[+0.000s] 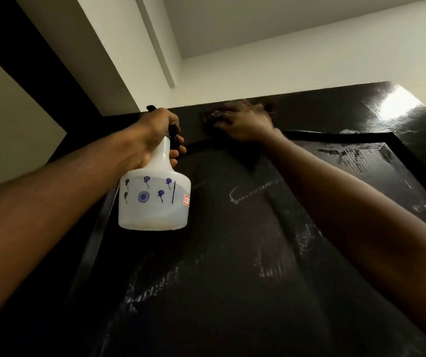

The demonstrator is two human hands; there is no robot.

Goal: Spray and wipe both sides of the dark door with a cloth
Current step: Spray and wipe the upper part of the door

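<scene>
The dark glossy door [232, 266] fills the lower view, seen from below, with pale wet streaks across its panel. My left hand [155, 135] grips the black trigger head of a white spray bottle [154, 202] with blue flower prints, held up beside the door's upper left. My right hand [242, 122] presses flat on a dark cloth [208, 118] against the door's top rail. The cloth is blurred and mostly hidden under my fingers.
A dark door frame [26, 81] runs up the left side. White walls and ceiling [258, 34] lie above the door. A bright light reflection [397, 104] shows on the door's upper right corner.
</scene>
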